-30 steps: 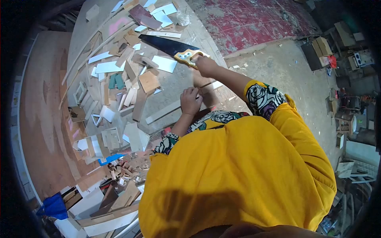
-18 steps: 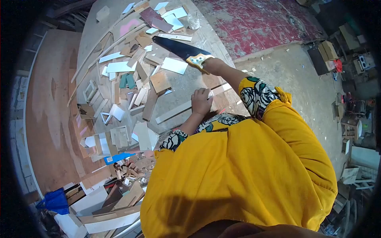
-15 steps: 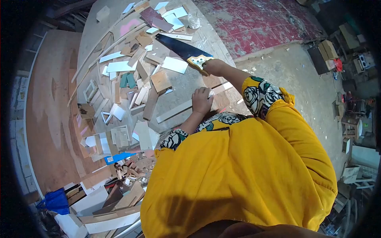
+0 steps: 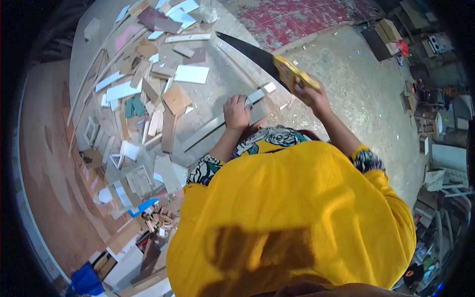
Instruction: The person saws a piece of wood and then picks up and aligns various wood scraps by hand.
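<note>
My right hand (image 4: 310, 92) is closed round the yellow handle of a handsaw (image 4: 250, 53). The dark blade slants up and left from the handle, raised near the table's right edge. My left hand (image 4: 237, 112) is closed on a long pale wooden strip (image 4: 208, 130) lying on the table. The strip runs diagonally, and its white end (image 4: 269, 87) sticks out to the right of that hand, below the blade. The blade and the strip appear apart.
Many wood offcuts and white boards (image 4: 192, 74) cover the table's left side. A square wood block (image 4: 176, 99) lies left of my left hand. Scraps and a blue bag (image 4: 87, 280) are at lower left. Boxes (image 4: 388, 30) stand on the floor at upper right.
My right hand has moved right and slightly down with the saw, away from the table's surface. The view has shifted, and more of the strip's right end shows beside my left hand.
</note>
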A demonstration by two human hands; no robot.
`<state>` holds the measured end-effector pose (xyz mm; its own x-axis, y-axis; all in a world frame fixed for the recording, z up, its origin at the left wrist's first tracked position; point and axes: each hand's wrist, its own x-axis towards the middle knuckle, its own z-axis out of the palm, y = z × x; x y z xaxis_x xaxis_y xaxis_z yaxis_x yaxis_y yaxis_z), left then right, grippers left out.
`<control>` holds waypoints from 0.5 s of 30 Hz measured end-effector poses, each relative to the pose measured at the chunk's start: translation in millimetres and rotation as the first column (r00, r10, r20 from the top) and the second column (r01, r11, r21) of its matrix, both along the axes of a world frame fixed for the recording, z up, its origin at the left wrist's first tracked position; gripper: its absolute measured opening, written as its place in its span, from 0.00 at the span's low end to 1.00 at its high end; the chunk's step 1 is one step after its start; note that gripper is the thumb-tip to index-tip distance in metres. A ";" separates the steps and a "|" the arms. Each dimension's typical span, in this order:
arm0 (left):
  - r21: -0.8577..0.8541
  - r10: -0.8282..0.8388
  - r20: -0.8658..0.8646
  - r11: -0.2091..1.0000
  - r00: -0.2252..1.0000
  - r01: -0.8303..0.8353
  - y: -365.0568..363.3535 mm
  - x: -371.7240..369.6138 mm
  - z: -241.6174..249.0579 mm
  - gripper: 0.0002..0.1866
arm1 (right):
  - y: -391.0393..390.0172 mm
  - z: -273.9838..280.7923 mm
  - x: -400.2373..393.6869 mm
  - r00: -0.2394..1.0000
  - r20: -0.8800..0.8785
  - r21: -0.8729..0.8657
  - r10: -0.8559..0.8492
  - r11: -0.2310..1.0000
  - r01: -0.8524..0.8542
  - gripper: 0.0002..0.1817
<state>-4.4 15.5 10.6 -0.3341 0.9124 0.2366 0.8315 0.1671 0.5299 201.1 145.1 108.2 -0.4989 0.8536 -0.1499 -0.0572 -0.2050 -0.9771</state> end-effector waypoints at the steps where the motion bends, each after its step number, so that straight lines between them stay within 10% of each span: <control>1: -0.030 0.003 -0.002 1.000 1.000 -0.003 4.8 3.1 1.7 0.15 | -7.7 5.8 20.1 0.997 0.021 -0.034 -0.068 0.997 0.069 0.12; 15: 0.079 -0.123 0.016 0.989 0.992 0.121 105.7 53.6 -16.4 0.14 | -124.1 -2.6 124.4 0.879 0.356 0.246 -0.317 0.939 0.240 0.10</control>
<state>49.2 121.2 -5.8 -0.2271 0.9257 0.3026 0.8319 0.0228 0.5545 325.5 21.1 105.6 -0.1722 0.9797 -0.1024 0.3033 -0.0462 -0.9518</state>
